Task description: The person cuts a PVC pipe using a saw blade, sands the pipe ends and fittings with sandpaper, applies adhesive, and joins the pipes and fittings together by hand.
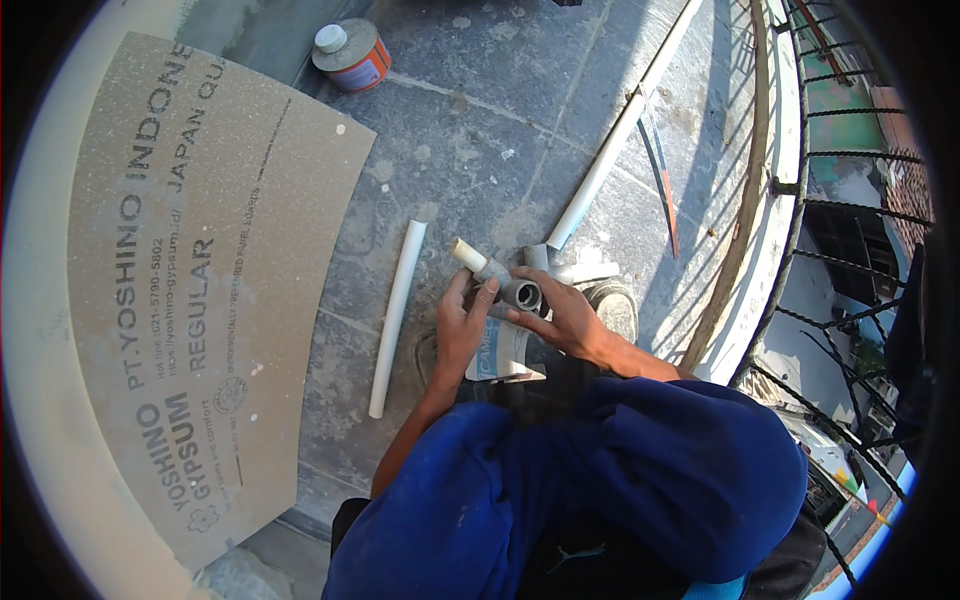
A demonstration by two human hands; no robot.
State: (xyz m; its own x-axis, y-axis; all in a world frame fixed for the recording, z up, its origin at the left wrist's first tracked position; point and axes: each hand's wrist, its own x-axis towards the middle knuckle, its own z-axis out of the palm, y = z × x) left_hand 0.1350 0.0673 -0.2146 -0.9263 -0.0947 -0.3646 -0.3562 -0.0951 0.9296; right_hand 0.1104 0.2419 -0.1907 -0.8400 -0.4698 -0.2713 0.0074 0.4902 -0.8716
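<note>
Between my hands is a grey pipe fitting (523, 294) with a round open mouth facing up. A short cream-white pipe stub (466, 253) sticks out of its far left end. My left hand (461, 325) is closed around the stub's side of the fitting, thumb on top. My right hand (573, 318) grips the fitting from the right, its fingers partly hiding it. Just beyond the right fingers are another grey fitting (536, 257) and a short white pipe piece (590, 272); whether these join the held fitting, I cannot tell.
A white pipe length (398, 320) lies left of my hands, beside a large brown board (220, 280). A long white pipe (620, 130) stretches away, a thin red-and-dark strip (661, 180) by it. An orange-labelled can (352, 55) stands far left. Black railing (800, 185) runs along the right.
</note>
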